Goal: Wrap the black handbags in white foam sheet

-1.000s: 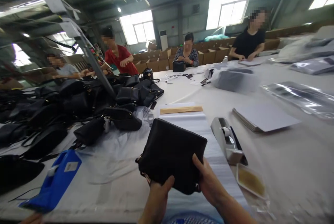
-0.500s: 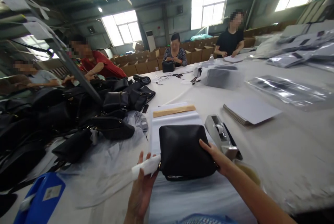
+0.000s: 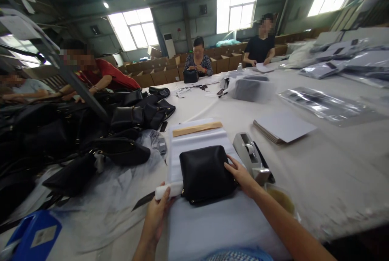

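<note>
A small black handbag (image 3: 206, 174) lies in front of me over a stack of white plastic sheets (image 3: 194, 228). Its right edge is in the grasp of my right hand (image 3: 243, 176), thumb on top and the other fingers partly hidden at the side. At the bag's left side, my left hand (image 3: 158, 214) closes thumb and fingers around a white wrapped strap (image 3: 170, 191) joined to the bag near a gold ring. A dark strip (image 3: 143, 201) sticks out left of that hand. A tan paper strip (image 3: 197, 129) crosses the far end of the sheets.
A tape dispenser (image 3: 252, 157) and tape roll (image 3: 281, 200) stand right, with white boards (image 3: 284, 126) and clear plastic bags (image 3: 325, 103) beyond. Black bags (image 3: 127, 149) pile up left, near a blue container (image 3: 33, 234). Several people work around the table.
My left hand has closed around the wrapped strap, and the dark strip now shows beside it. The bag has turned slightly, its right side farther away. The whole view has shifted a little.
</note>
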The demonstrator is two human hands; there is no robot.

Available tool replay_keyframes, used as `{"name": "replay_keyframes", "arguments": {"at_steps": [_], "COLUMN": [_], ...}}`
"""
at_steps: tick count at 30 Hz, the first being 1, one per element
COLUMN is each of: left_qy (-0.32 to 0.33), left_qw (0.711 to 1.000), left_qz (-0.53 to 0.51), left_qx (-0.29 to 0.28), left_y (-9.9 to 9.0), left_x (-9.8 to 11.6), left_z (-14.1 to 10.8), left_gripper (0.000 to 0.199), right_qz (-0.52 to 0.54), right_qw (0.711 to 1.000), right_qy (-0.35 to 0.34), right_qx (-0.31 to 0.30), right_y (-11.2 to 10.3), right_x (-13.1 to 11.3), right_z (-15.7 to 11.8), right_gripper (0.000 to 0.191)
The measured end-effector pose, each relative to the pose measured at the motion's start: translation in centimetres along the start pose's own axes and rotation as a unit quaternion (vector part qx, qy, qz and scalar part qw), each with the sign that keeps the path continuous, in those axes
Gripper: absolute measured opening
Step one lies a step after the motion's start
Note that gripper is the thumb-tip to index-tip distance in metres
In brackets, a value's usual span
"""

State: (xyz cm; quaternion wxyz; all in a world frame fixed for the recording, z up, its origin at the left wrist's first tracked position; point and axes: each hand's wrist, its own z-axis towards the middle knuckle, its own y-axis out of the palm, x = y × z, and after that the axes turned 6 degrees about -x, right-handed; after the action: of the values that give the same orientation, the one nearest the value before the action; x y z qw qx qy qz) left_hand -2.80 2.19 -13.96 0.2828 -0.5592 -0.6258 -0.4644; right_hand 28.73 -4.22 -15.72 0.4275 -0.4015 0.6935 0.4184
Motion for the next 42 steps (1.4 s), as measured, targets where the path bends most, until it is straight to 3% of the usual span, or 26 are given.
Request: {"name": "replay_keyframes", "arguments": {"at_steps": [3,6,8,10,13,16,19,23,27,29,32,35,37,39,42], "left_qy": [-0.073,-0.129,-0.124,-0.069,0.054,0.184,0.311,0.417,0.445,0.451,0.464,0.470,0.473,0.475,0.478], "left_qw": [0.996,0.972,0.952,0.942,0.919,0.843,0.766,0.697,0.626,0.593,0.566,0.564,0.565,0.565,0.558], "left_qz": [0.057,0.190,0.278,0.328,0.391,0.504,0.550,0.551,0.610,0.642,0.661,0.662,0.660,0.659,0.664], "left_qx": [-0.016,-0.041,-0.040,-0.030,-0.022,-0.045,-0.119,-0.193,-0.194,-0.182,-0.164,-0.150,-0.146,-0.143,-0.137], "left_y": [-1.6,-3.6,-4.5,-4.6,-2.7,1.0,4.9,8.5,9.9,9.9,9.6,9.4,9.3,9.2,9.1], "left_x": [0.3,1.1,1.5,1.8,2.0,2.3,2.6,2.2,0.8,0.0,-1.0,-1.5,-1.6,-1.6,-1.8], "left_z": [-0.6,-2.5,-3.7,-4.6,-5.5,-5.4,-4.1,-1.3,1.2,2.0,2.6,2.7,2.8,2.8,3.0], "left_gripper": [0.029,0.050,0.062,0.064,0.058,0.047,0.039,0.036,0.037,0.042,0.049,0.052,0.052,0.052,0.055], "right_qz": [-0.119,-0.285,-0.383,-0.464,-0.574,-0.672,-0.721,-0.738,-0.753,-0.751,-0.709,-0.621,-0.570,-0.542,-0.543], "right_qw": [0.989,0.944,0.900,0.851,0.763,0.679,0.641,0.635,0.626,0.624,0.631,0.673,0.723,0.766,0.788], "right_qy": [-0.078,-0.154,-0.192,-0.213,-0.226,-0.193,-0.139,-0.102,-0.104,-0.135,-0.246,-0.338,-0.341,-0.323,-0.291], "right_qx": [0.030,0.063,0.084,0.125,0.193,0.225,0.225,0.205,0.173,0.168,0.197,0.219,0.190,0.118,-0.028], "right_y": [-0.8,-1.8,-2.8,-4.3,-7.1,-9.2,-9.9,-9.9,-10.8,-11.6,-11.8,-9.6,-7.1,-4.5,-1.4], "right_x": [-0.2,-1.3,-2.0,-2.1,-0.8,1.6,3.5,4.6,4.7,4.3,1.9,-2.4,-5.6,-8.3,-10.9], "right_z": [-1.4,-5.2,-8.3,-11.1,-14.1,-15.6,-15.8,-15.5,-14.9,-14.5,-13.5,-11.7,-9.4,-5.9,1.2], "right_gripper": [0.063,0.047,0.032,0.028,0.030,0.038,0.047,0.048,0.046,0.041,0.035,0.029,0.020,0.018,0.020]}}
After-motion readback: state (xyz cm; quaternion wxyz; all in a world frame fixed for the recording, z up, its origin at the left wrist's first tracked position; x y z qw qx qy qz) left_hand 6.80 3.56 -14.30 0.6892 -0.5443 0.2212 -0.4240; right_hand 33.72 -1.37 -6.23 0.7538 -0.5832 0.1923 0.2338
